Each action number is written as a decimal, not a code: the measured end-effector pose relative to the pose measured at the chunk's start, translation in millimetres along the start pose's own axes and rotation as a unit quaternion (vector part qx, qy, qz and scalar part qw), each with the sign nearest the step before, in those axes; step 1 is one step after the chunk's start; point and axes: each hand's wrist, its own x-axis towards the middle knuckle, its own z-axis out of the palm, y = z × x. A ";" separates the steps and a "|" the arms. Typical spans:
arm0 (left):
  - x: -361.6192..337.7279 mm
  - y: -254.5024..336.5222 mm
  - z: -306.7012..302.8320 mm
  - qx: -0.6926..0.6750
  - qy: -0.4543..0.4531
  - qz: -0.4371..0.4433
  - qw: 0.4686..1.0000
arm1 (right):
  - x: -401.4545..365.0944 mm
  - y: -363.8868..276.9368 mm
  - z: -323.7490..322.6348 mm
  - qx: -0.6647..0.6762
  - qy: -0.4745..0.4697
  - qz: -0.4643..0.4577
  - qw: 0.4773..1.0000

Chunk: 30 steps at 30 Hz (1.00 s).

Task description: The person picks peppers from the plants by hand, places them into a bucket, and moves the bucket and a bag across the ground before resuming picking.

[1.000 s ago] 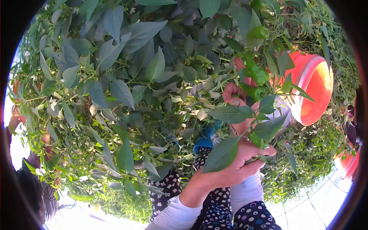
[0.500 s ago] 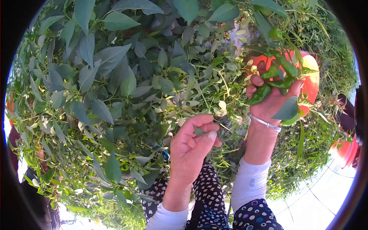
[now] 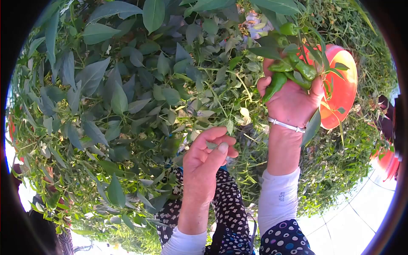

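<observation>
My right hand (image 3: pixel 293 100), palm up with a bracelet at its wrist, holds several green peppers (image 3: pixel 304 70) among stems and leaves. Its fingers curl around them, partly hidden by the peppers. Lower and to the left, my left hand (image 3: pixel 209 155) has its thumb and fingers pinched on a small green leaf (image 3: pixel 211 145). Behind my right hand is a red-orange bucket (image 3: pixel 347 80), its inside mostly hidden.
Dense pepper plants (image 3: pixel 119 100) fill the left and middle. A second red container (image 3: pixel 386 163) is at the right edge, near a dark-clothed person (image 3: pixel 386 112). Pale ground sheeting (image 3: pixel 348 221) lies at the lower right.
My right hand has moved slightly up and left with the peppers, showing more of the bucket. My left hand has shifted slightly left, still pinching the leaf.
</observation>
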 end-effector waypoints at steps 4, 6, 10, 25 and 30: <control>2.4 -5.3 -1.0 0.005 0.013 -0.007 1.000 | 1.1 8.5 -0.2 -0.026 0.010 -0.002 1.000; 3.5 -7.9 -1.9 0.013 0.021 -0.008 1.000 | 6.4 14.0 5.9 -0.101 0.076 -0.036 0.991; 3.6 -12.8 -2.8 0.011 0.031 -0.012 0.999 | 4.5 12.5 -4.5 -0.086 0.072 0.021 0.993; 7.4 -16.2 -3.6 -0.015 0.048 0.002 0.999 | -86.3 64.7 -34.0 -0.092 0.006 0.231 0.969; 9.7 -11.0 -4.6 0.018 -0.018 -0.065 0.998 | -107.1 61.7 -22.1 -0.232 0.073 0.260 0.934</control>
